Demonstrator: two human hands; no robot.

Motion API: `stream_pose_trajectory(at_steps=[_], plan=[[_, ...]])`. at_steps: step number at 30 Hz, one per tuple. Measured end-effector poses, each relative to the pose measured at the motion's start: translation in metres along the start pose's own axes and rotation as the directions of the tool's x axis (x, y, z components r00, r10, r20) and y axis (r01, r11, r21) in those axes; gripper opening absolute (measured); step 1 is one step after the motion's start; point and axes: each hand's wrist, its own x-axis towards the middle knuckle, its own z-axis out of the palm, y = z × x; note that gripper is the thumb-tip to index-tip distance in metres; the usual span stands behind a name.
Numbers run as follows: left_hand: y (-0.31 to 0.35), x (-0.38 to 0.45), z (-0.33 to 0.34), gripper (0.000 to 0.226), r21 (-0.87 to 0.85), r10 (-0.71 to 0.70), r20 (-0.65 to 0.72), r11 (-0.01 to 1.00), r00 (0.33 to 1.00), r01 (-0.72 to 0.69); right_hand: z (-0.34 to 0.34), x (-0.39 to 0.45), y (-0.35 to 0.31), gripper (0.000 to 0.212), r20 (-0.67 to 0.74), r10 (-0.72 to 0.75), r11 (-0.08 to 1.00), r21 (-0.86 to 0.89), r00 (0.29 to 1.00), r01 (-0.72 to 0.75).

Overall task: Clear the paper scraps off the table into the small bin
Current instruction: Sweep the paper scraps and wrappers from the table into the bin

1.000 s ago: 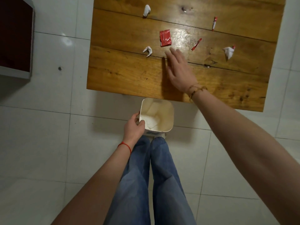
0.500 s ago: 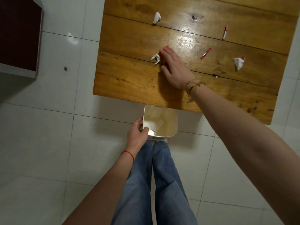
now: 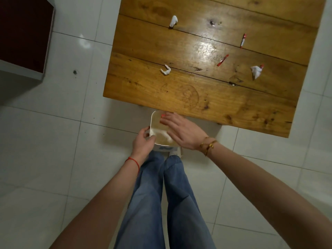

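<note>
Head view
Small bin (image 3: 152,121): I see it on the floor just below the table's (image 3: 179,97) near edge.
Left hand (image 3: 143,142): fingers curled on the bin's rim.
Right hand (image 3: 181,132): over the bin, fingers loosely spread; a red scrap (image 3: 163,115) shows at the fingertips.
Scraps left: white twist (image 3: 166,70), white wad (image 3: 173,21), crumpled white-red piece (image 3: 256,71), two red slivers (image 3: 222,60) (image 3: 243,40).
Handling: I judge them featherlight and soft; pinch a raised fold.

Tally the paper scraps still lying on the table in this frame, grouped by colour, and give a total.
White scraps: 2, one at the far left, one nearer the front left
Thin red-and-white twists: 2, one at the far right, one mid-table
White crumple with a red tip: 1
Total on the table: 5
</note>
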Motion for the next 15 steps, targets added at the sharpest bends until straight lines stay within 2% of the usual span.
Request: stream_pose_trajectory(at_steps=[2, 4, 7, 11, 15], plan=[[-0.001, -0.003, -0.003, 0.048, -0.021, -0.006, -0.017, 1.000, 1.000, 0.005, 0.007, -0.008, -0.006, 0.051, 0.017, -0.042, 0.999, -0.008, 0.999, 0.042], [-0.002, -0.006, -0.007, 0.050, -0.019, -0.016, -0.026, 1.000, 1.000, 0.016, 0.004, -0.009, -0.006, 0.051, -0.026, -0.031, 0.999, -0.009, 0.999, 0.030], [-0.003, -0.007, -0.012, 0.053, 0.002, -0.021, -0.025, 1.000, 0.999, 0.021, -0.016, 0.006, 0.005, 0.052, -0.142, 0.066, 0.998, -0.002, 0.988, -0.067], [0.001, -0.004, -0.017, 0.056, 0.015, -0.018, -0.004, 1.000, 1.000, 0.018, -0.057, 0.042, 0.027, 0.055, -0.278, 0.216, 0.976, 0.039, 0.936, -0.214], [0.005, -0.001, -0.019, 0.053, 0.040, -0.009, 0.033, 0.999, 0.999, 0.008, -0.095, 0.082, 0.051, 0.056, -0.329, 0.349, 0.936, 0.070, 0.878, -0.345]])
